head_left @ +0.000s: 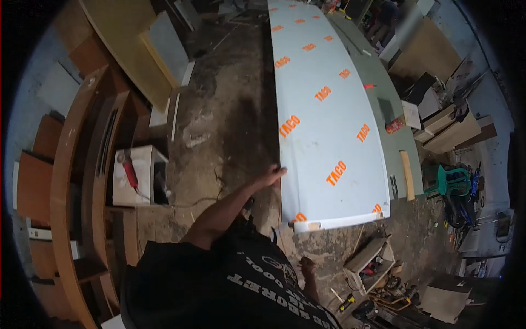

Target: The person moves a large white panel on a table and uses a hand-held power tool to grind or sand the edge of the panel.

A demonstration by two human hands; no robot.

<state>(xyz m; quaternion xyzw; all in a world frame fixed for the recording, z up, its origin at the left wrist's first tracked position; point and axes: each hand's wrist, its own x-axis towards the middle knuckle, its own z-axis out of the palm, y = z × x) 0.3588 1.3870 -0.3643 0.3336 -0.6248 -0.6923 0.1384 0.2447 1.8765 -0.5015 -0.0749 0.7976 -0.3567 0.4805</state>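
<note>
A long white sheet (323, 148) with orange printed marks runs away from me across a green-topped worktable (392, 120). My left hand (273, 174) is at the sheet's left edge, near its close end, with fingertips closed over the rim; the rest of the grip is hidden beneath. Along the near end, the sheet shows a folded white border with small brownish patches. My right hand (308, 266) hangs low by my body, below the near end of the sheet and apart from it. It is small and dark in the picture, so its fingers cannot be made out.
A red angle grinder (130, 171) lies on a white box (143, 192) at the left, beside a brown wooden shelf frame (71, 181). A wooden strip (406, 175) lies on the table's right side. A green chair (452, 181) and an open tool crate (372, 263) stand at the right.
</note>
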